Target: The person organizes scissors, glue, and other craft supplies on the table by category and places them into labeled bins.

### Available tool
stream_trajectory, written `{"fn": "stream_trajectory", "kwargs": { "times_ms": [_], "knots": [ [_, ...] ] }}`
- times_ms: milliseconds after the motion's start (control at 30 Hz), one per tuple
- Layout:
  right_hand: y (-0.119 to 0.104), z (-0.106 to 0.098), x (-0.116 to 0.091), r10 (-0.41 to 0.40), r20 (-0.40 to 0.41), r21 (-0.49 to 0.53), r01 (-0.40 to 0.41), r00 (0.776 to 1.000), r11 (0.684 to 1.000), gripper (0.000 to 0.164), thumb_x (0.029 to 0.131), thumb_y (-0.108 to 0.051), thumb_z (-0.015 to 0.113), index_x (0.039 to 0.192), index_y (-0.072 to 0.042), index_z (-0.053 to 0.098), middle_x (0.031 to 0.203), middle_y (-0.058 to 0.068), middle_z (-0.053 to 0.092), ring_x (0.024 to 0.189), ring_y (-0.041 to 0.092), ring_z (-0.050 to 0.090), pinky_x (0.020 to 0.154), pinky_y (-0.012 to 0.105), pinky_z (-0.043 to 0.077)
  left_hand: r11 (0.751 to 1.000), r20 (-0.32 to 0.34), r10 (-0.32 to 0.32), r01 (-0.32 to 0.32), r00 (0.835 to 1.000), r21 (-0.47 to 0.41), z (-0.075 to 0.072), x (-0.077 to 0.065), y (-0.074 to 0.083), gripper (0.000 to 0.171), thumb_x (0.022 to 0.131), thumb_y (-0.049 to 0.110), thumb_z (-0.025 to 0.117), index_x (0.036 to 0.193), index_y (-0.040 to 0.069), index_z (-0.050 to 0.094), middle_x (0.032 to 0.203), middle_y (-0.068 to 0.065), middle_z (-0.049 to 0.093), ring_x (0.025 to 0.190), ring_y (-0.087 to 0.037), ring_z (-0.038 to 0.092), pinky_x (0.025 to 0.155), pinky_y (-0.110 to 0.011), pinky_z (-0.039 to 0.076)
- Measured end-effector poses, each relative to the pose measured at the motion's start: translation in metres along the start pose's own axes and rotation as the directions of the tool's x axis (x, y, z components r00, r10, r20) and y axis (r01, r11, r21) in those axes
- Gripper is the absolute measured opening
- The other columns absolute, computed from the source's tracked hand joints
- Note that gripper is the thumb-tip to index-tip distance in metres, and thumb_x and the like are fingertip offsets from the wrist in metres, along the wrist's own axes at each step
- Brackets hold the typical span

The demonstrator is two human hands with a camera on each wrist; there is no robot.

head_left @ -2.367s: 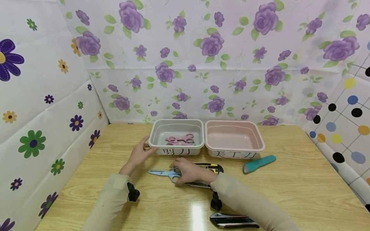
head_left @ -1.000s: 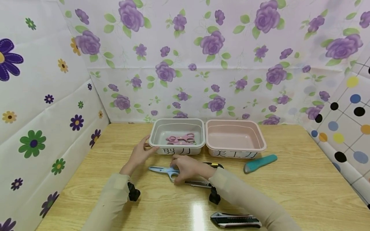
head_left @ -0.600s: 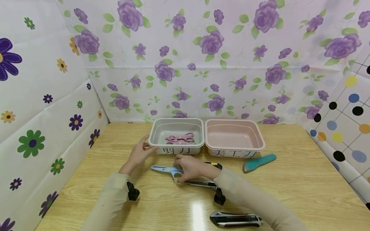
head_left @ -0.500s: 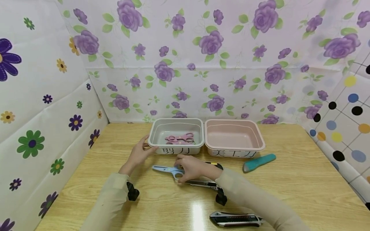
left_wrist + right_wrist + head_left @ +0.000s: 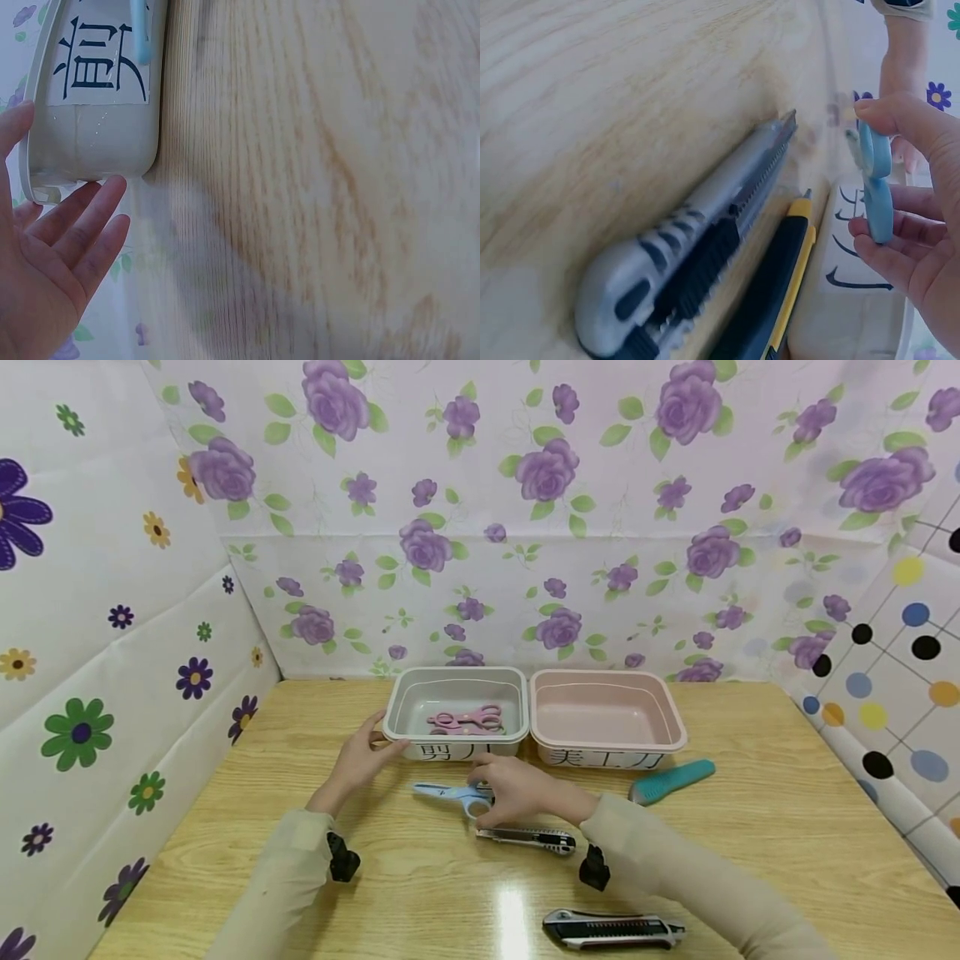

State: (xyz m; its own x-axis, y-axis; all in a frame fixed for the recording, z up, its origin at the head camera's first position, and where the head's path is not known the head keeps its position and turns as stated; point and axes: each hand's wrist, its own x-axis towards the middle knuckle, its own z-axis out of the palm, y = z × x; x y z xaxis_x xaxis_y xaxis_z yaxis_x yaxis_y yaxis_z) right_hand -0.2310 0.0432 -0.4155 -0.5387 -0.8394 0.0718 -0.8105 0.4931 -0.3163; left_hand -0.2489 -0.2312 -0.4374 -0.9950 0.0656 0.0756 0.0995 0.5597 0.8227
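Observation:
My right hand (image 5: pixel 517 789) pinches the handle loops of light blue scissors (image 5: pixel 444 792), blades pointing left. In the right wrist view the blue scissors (image 5: pixel 879 210) are raised over the table, between thumb and fingertips. My left hand (image 5: pixel 358 766) holds the front left corner of a grey plastic bin (image 5: pixel 461 739), thumb at the rim and fingers against its end. Pink scissors (image 5: pixel 468 719) lie inside this bin. Below my right hand is a silver and black utility knife (image 5: pixel 534 838). A yellow and black utility knife (image 5: pixel 776 277), mostly hidden in the head view, lies beside it.
A pink plastic bin (image 5: pixel 609 747) with a character label stands against the grey one's right side. Right of it lies a teal cutter (image 5: pixel 672 781). Another black and silver utility knife (image 5: pixel 613 929) is near the front edge. Patterned cloths enclose the table (image 5: pixel 420 893).
My right hand has gripped the blue scissors and drawn them up and to the right. The silver knife has come into fuller view below it. My left hand stays on the grey bin.

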Motion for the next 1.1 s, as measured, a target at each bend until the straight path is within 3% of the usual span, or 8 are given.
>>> {"fn": "stream_trajectory", "kwargs": {
  "times_ms": [433, 667, 1100],
  "knots": [
    [0.004, -0.005, -0.004, -0.019, -0.029, -0.003, 0.019, 0.999, 1.0, 0.05, 0.07, -0.032, 0.075, 0.108, 0.0, 0.064, 0.116, 0.011, 0.053, 0.092, 0.019, 0.056, 0.076, 0.027, 0.047, 1.0, -0.01, 0.014, -0.014, 1.0, -0.012, -0.001, -0.001, 0.0, 0.073, 0.085, 0.037, 0.063, 0.143, 0.011, 0.026, 0.119, -0.022, 0.056, 0.107, -0.034, 0.055, 0.083, -0.047, 0.047],
    [0.004, -0.008, -0.004, -0.072, -0.085, -0.009, 0.072, 0.994, 0.997, 0.043, 0.069, -0.031, 0.074, 0.101, -0.004, 0.065, 0.105, 0.007, 0.054, 0.074, 0.013, 0.051, 0.062, 0.02, 0.041, 1.0, -0.004, 0.018, -0.018, 1.0, -0.02, 0.001, 0.0, -0.001, 0.076, 0.083, 0.041, 0.063, 0.143, 0.012, 0.027, 0.118, -0.022, 0.056, 0.106, -0.033, 0.056, 0.082, -0.046, 0.048],
    [0.002, -0.024, -0.008, -0.092, -0.152, 0.046, 0.1, 0.984, 0.994, 0.049, 0.071, -0.03, 0.075, 0.11, -0.003, 0.063, 0.103, 0.002, 0.051, 0.074, 0.013, 0.052, 0.062, 0.019, 0.043, 1.0, -0.011, 0.019, -0.019, 1.0, -0.024, 0.0, 0.0, 0.001, 0.074, 0.084, 0.038, 0.064, 0.143, 0.012, 0.027, 0.118, -0.022, 0.056, 0.106, -0.033, 0.056, 0.081, -0.045, 0.049]
  ]
}}
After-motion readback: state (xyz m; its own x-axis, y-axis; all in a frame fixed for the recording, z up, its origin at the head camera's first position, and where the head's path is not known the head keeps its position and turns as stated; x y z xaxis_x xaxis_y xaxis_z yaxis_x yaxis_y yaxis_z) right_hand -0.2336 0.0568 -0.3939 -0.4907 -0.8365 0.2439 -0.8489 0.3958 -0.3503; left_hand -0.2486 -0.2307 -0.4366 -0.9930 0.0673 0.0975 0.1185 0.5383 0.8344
